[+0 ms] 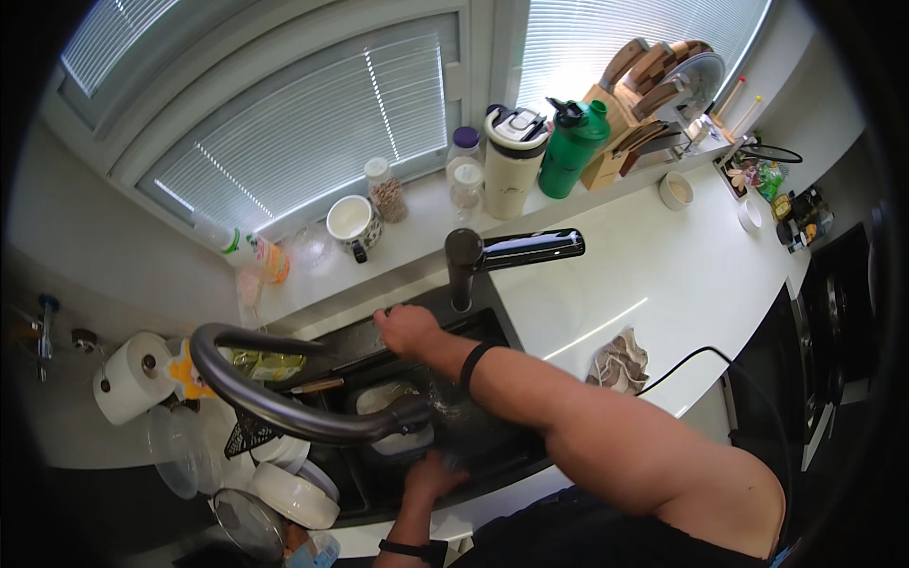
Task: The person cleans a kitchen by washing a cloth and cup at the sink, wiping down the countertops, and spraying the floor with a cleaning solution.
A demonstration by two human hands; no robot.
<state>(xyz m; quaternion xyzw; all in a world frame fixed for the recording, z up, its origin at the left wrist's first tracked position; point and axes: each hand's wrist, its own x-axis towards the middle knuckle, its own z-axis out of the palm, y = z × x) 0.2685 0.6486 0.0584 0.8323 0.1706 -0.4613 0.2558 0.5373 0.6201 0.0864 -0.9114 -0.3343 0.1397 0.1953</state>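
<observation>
My right hand (408,331) reaches across the black sink (490,454) to its back ledge. The fingers are curled at a small dark part there, and whether they grip it is hidden. Low at the sink's front edge is my left hand (434,477), blurred, with its fingers partly spread; a faint clear blur beside them cannot be made out. Between the hands, a whitish tub (387,399) sits in the basin under the dark gooseneck faucet (291,426). Splashing water shows in the basin to the right of the tub.
A black, glossy-armed fixture (463,266) rises behind the sink. Bowls (295,495) and a glass lid (248,524) crowd the left side. A crumpled cloth (619,362) lies on the white counter (589,298). Bottles, a mug (353,220) and a knife block (611,106) line the sill.
</observation>
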